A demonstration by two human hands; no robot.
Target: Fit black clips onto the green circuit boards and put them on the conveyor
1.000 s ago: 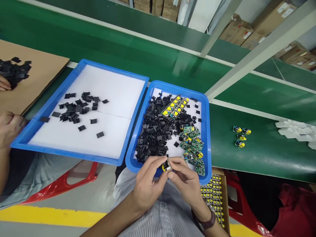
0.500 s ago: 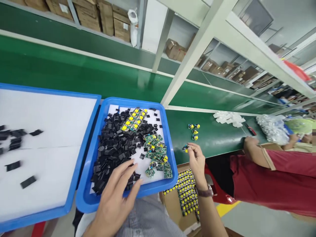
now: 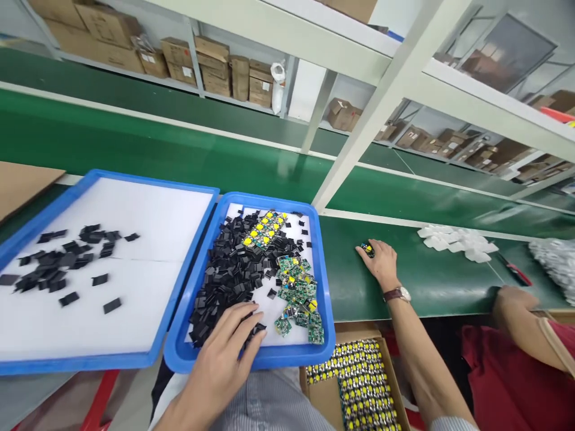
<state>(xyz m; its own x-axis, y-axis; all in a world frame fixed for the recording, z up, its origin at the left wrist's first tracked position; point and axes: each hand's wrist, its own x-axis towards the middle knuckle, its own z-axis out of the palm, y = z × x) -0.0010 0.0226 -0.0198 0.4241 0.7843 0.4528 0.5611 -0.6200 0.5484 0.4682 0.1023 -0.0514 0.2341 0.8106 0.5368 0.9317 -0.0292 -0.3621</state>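
My left hand (image 3: 224,350) lies with fingers spread over the near edge of a small blue tray (image 3: 321,281), its fingertips on a heap of small black parts (image 3: 229,275). In the same tray lie green circuit boards (image 3: 296,287) and a strip of boards with yellow components (image 3: 263,230). My right hand (image 3: 380,260) reaches out over the green belt (image 3: 431,287), its fingers curled down onto small yellow and black assembled pieces (image 3: 367,247). What the fingers enclose is hidden.
A larger blue tray (image 3: 135,359) with scattered black parts (image 3: 63,263) sits to the left. A cardboard box of yellow-topped boards (image 3: 363,383) stands below the belt. White parts (image 3: 458,239) lie further right, where another person's arm (image 3: 525,323) in a red shirt rests.
My right hand has moved further out onto the belt, to where the small pieces lie. My left hand stays on the black parts. The view has swung left.
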